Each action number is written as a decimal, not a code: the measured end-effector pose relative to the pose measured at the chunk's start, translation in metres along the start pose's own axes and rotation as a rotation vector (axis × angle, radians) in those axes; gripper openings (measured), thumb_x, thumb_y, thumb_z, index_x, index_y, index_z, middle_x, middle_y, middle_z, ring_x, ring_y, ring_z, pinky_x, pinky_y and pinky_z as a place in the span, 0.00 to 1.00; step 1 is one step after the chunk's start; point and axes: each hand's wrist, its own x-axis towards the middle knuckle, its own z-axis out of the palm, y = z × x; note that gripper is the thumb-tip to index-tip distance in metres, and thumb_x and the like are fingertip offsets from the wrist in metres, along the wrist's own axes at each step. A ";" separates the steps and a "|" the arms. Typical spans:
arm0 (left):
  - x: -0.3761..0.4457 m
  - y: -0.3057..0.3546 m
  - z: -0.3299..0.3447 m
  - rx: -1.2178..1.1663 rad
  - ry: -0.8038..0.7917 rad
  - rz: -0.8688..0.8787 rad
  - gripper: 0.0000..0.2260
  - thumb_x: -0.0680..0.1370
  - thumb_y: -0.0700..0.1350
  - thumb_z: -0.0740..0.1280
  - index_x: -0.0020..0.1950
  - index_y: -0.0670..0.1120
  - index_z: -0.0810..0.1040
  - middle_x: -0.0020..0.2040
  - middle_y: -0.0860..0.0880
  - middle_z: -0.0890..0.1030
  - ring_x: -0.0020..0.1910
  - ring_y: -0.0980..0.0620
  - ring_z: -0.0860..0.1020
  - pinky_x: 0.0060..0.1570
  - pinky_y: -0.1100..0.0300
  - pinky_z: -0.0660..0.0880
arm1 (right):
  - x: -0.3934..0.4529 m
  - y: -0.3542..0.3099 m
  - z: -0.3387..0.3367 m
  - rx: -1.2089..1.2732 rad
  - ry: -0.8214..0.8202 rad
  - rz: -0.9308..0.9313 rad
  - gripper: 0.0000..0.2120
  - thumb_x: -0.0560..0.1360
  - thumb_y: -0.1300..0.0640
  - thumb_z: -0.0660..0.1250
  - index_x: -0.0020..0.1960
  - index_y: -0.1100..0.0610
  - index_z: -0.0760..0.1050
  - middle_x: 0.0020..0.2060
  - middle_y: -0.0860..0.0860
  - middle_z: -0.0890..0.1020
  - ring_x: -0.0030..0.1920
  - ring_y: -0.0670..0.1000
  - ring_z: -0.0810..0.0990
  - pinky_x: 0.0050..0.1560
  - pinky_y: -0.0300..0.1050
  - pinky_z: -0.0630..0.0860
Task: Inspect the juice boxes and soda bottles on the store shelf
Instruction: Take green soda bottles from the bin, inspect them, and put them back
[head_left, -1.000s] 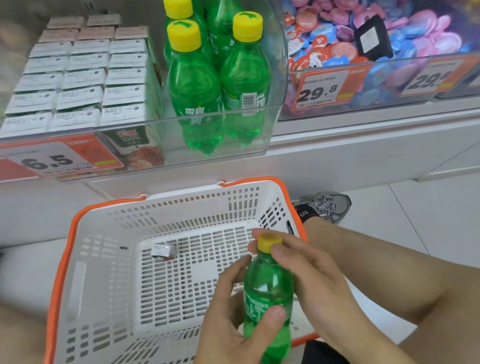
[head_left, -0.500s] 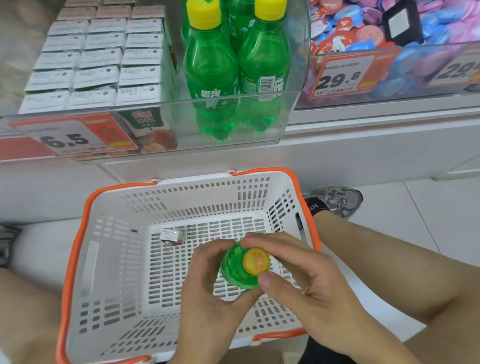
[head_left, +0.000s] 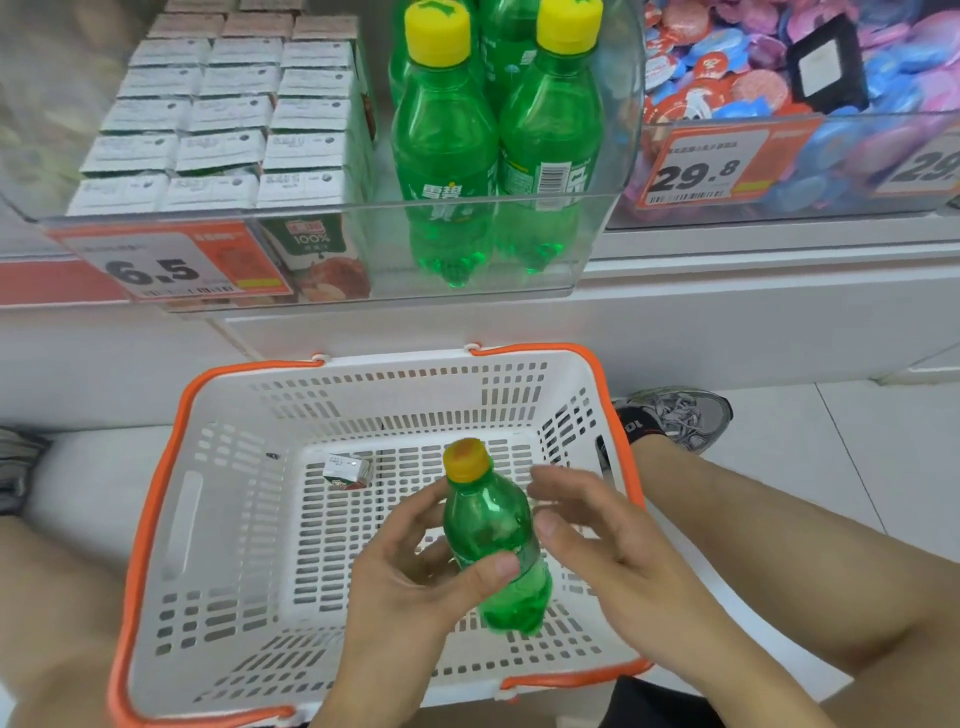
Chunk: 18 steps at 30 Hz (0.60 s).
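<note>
At 10 o'clock, the juice boxes (head_left: 228, 124) fill the left part of a clear shelf bin (head_left: 332, 249) in 3 columns, packed edge to edge; 6 rows show before the frame cuts them off. A 6.5 price tag (head_left: 166, 267) hangs on the bin's front lip. At 12 o'clock, 2 shelf soda bottles (head_left: 447, 156) with yellow caps stand upright at the front, touching each other, with at least 2 more behind them; bare bin floor lies in front of them. At 2 o'clock, a 29.8 price tag (head_left: 722, 166) fronts a second bin.

Below, the white basket (head_left: 171, 519) with an orange rim sits close to the shelf base. 1 small carton (head_left: 347, 472) lies on its floor at its far left, well apart from the walls.

The left hand (head_left: 410, 577) grips 1 held soda bottle (head_left: 491, 530) above the basket's middle, thumb across the label, cap tilted toward 12 o'clock. The right hand (head_left: 597, 535) sits just beside the bottle at its 3 o'clock, fingers loosely spread, thumb at the bottle's side; contact is unclear through blur. 1 sneaker (head_left: 680, 415) rests on the floor at 3 o'clock, beside the basket's right rim.
</note>
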 end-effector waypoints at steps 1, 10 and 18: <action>0.001 0.000 -0.001 -0.052 0.008 -0.025 0.38 0.48 0.46 0.87 0.57 0.51 0.83 0.53 0.44 0.85 0.49 0.42 0.85 0.41 0.55 0.82 | 0.002 0.000 0.001 -0.010 -0.048 0.071 0.20 0.76 0.36 0.64 0.65 0.41 0.75 0.60 0.38 0.81 0.62 0.39 0.78 0.65 0.50 0.76; 0.000 0.025 0.010 0.265 0.014 0.065 0.13 0.76 0.53 0.63 0.58 0.52 0.80 0.47 0.61 0.86 0.47 0.64 0.83 0.40 0.75 0.74 | 0.005 -0.006 0.020 0.364 -0.119 0.267 0.24 0.80 0.59 0.62 0.40 0.32 0.84 0.43 0.35 0.86 0.45 0.37 0.84 0.55 0.46 0.79; 0.004 0.028 0.007 0.258 -0.060 0.083 0.18 0.78 0.52 0.64 0.68 0.57 0.72 0.57 0.60 0.83 0.56 0.61 0.81 0.48 0.71 0.76 | 0.003 0.003 0.031 0.486 0.014 -0.012 0.31 0.62 0.47 0.81 0.64 0.42 0.78 0.57 0.54 0.82 0.55 0.57 0.84 0.50 0.55 0.83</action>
